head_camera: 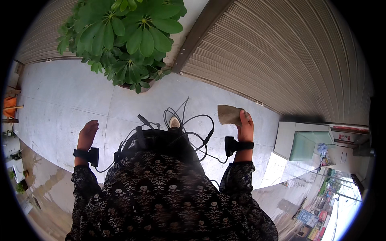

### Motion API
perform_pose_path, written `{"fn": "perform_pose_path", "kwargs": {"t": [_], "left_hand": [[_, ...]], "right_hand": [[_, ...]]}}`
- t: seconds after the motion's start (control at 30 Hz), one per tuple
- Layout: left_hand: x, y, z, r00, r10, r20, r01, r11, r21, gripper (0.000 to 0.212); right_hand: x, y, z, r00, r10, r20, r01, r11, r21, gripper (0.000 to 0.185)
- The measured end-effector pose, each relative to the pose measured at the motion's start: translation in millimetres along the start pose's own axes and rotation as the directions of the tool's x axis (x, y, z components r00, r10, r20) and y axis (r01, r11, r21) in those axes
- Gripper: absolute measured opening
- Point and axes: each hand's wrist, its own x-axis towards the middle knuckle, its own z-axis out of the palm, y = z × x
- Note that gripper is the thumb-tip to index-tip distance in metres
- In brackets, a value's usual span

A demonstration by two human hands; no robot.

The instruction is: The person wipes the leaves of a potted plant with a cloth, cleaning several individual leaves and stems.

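Note:
A small piece of coarse brown cloth (229, 114) with a frayed edge is pinched between the thumb and fingers of my right hand (245, 128). It sticks out to the left of that hand, above the pale floor. My left hand (87, 135) hangs over the floor on the other side, touching nothing that I can see. Its fingers are bent and partly hidden. Both wrists wear a black strap with a small box, the left strap (87, 155) and the right strap (238, 145), each with a cable. Ahead stands a bushy green potted plant (129, 45).
Loops of black cable (208, 135) hang at my waist, above one shoe (174, 122). Ribbed roller shutters (271, 54) line the wall beyond the grey tiled floor (90, 90). At right is a counter with a pale green panel (304, 146). An orange item (10, 107) sits far left.

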Motion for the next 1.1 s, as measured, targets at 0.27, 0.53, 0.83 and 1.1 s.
{"fn": "perform_pose_path", "kwargs": {"t": [0.27,0.53,0.83,1.1], "left_hand": [[34.3,17.0,27.8,0.991,-0.042,0.124,0.054,0.994,-0.094,0.030],[87.9,93.7,85.7,0.982,-0.033,0.184,0.035,0.999,-0.009,0.022],[205.2,110.9,184.2,0.965,0.104,0.239,-0.066,0.985,-0.162,0.038],[285.0,93.8,243.8,0.858,-0.500,0.116,0.434,0.588,-0.682,0.047]], "right_hand": [[38.1,12.4,-0.4,0.969,0.059,0.241,-0.226,0.602,0.766,0.048],[93.0,-11.4,30.9,0.954,0.055,0.295,-0.288,0.448,0.846,0.048],[147.3,30.1,14.3,0.909,0.248,0.335,-0.417,0.526,0.741,0.031],[161.2,60.9,-8.6,0.853,0.331,0.403,-0.521,0.509,0.686,0.034]]}}
